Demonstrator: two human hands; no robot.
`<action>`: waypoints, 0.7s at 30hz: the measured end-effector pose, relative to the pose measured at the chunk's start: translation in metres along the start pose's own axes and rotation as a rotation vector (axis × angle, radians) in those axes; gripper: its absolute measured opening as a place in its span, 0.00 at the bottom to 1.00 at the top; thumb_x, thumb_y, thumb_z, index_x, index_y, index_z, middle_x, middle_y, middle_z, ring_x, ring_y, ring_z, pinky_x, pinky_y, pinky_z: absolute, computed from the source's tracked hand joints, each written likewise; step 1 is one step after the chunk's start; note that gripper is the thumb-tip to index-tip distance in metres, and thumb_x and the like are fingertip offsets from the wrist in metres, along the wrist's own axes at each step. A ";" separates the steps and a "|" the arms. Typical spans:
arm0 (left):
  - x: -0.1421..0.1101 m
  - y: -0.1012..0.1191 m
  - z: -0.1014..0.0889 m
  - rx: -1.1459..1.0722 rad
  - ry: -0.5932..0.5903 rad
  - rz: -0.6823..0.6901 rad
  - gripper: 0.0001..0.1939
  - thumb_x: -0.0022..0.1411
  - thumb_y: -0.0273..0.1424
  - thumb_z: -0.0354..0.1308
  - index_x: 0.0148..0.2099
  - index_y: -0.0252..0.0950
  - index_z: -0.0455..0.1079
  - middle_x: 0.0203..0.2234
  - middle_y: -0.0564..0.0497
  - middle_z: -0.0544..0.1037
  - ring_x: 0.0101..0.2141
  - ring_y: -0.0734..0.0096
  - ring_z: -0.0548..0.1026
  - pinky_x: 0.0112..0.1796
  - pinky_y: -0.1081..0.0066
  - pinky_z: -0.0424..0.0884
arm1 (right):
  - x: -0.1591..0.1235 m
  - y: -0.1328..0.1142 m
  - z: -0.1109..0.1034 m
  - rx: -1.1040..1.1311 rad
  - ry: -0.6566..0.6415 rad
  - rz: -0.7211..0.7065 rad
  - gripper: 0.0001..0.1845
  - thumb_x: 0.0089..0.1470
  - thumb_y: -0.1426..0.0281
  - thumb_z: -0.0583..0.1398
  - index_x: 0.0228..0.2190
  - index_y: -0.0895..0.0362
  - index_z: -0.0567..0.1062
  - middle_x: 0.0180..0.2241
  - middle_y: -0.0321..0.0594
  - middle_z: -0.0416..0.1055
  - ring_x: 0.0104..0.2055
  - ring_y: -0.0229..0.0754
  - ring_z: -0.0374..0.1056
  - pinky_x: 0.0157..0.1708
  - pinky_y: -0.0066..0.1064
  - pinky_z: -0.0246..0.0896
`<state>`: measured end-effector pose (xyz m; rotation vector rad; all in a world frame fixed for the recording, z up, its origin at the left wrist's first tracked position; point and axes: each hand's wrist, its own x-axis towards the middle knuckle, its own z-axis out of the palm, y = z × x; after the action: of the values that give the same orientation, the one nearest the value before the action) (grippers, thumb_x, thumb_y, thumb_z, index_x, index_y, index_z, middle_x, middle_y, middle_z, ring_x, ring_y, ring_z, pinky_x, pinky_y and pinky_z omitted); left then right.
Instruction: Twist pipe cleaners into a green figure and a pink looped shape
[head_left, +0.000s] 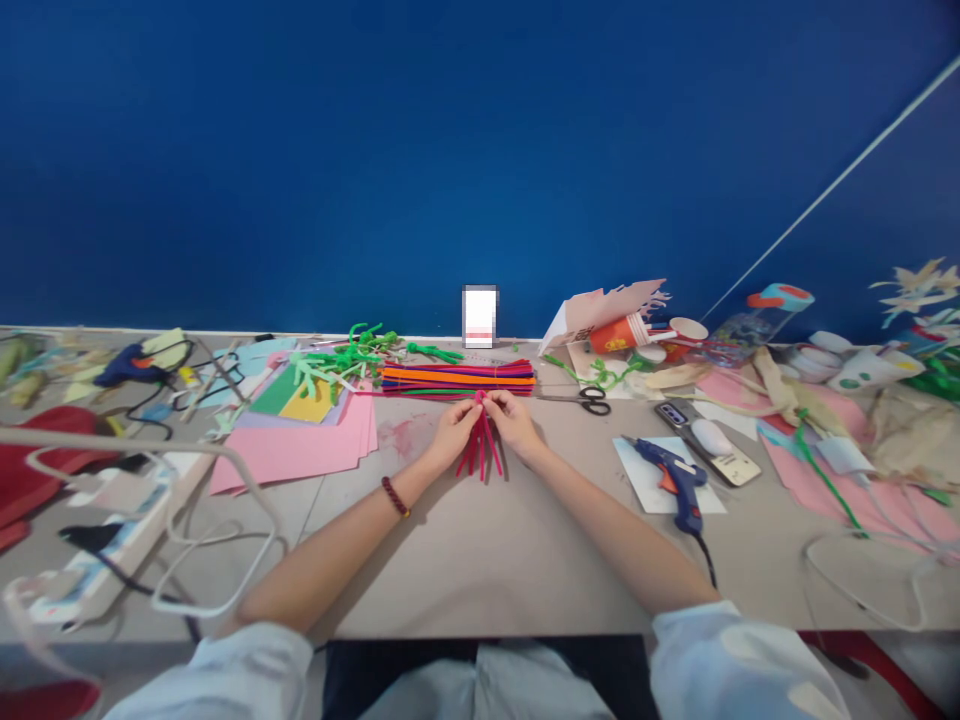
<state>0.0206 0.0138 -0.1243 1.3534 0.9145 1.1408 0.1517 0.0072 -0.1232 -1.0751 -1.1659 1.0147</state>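
Note:
My left hand point(452, 432) and my right hand point(514, 422) meet at the middle of the table, both pinched on the top of a small bunch of red pipe cleaners point(481, 450). The loose ends of the bunch fan down toward me on the table top. A beaded bracelet point(395, 496) is on my left wrist. Just beyond my hands lies a flat row of coloured pipe cleaners point(457, 379).
Pink and coloured paper sheets point(300, 440) with green pipe cleaner shapes point(352, 358) lie left. Scissors point(592, 398), a blue glue gun point(675, 480) on white paper, a phone point(709, 440) and paper cups point(626, 332) lie right. A power strip with cables point(112, 540) sits at the left front.

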 end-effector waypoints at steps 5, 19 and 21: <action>0.001 -0.007 -0.002 0.027 -0.017 -0.008 0.14 0.57 0.41 0.57 0.32 0.33 0.71 0.25 0.53 0.71 0.26 0.74 0.65 0.30 0.74 0.63 | -0.001 -0.001 -0.001 -0.083 0.020 -0.085 0.13 0.46 0.58 0.61 0.27 0.56 0.72 0.29 0.37 0.67 0.33 0.40 0.63 0.36 0.32 0.60; -0.002 0.010 0.003 0.041 -0.016 0.008 0.13 0.57 0.40 0.55 0.30 0.33 0.68 0.25 0.53 0.71 0.28 0.74 0.66 0.32 0.74 0.64 | -0.005 -0.012 0.004 0.199 -0.017 0.131 0.20 0.41 0.53 0.65 0.27 0.55 0.70 0.26 0.34 0.65 0.26 0.36 0.60 0.25 0.28 0.61; -0.002 0.009 0.003 0.043 -0.021 0.007 0.13 0.57 0.39 0.55 0.29 0.33 0.67 0.24 0.53 0.70 0.27 0.74 0.66 0.32 0.74 0.64 | -0.004 -0.008 0.004 0.180 -0.022 0.131 0.21 0.42 0.52 0.65 0.27 0.56 0.69 0.26 0.34 0.64 0.26 0.36 0.60 0.26 0.28 0.60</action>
<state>0.0224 0.0100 -0.1155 1.4016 0.9242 1.1156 0.1477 0.0018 -0.1162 -1.0088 -1.0105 1.2127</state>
